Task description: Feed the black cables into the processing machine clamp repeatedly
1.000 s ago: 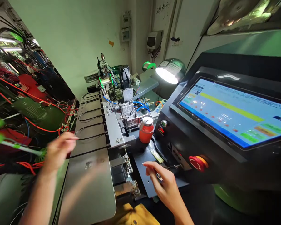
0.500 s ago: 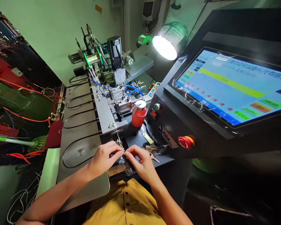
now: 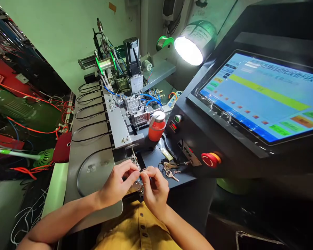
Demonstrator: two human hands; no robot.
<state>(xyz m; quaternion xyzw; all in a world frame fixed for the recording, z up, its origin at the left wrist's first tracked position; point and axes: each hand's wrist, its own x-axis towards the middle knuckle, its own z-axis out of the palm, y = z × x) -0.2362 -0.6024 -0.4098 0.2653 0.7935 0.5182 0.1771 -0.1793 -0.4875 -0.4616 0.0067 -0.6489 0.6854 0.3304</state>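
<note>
My left hand (image 3: 122, 180) and my right hand (image 3: 156, 192) meet fingertip to fingertip over the near end of the machine's metal track (image 3: 134, 158). Both are closed in a pinch, thumb against forefinger. Whatever lies between the fingertips is too small and covered to make out. The nearest black cable (image 3: 78, 175) curves across the grey metal plate (image 3: 99, 211) and passes out of sight at my left forearm. Small metal fixture parts (image 3: 139, 187) show just below the fingertips, partly hidden by my hands.
More looped black cables (image 3: 87, 114) lie along the plate. Ahead stand machine cylinders (image 3: 139, 114) and a wire spool (image 3: 105, 65). Right of the track are a red jar (image 3: 157, 128), keys (image 3: 169, 170), a lit lamp (image 3: 189, 50), a control screen (image 3: 258, 93) and a red emergency button (image 3: 210, 159).
My right hand has turned more upright, its fingers curling in more. My left hand has lowered slightly, still pinching. The nearest cable loop has shifted and widened toward me. The camera view has shifted slightly.
</note>
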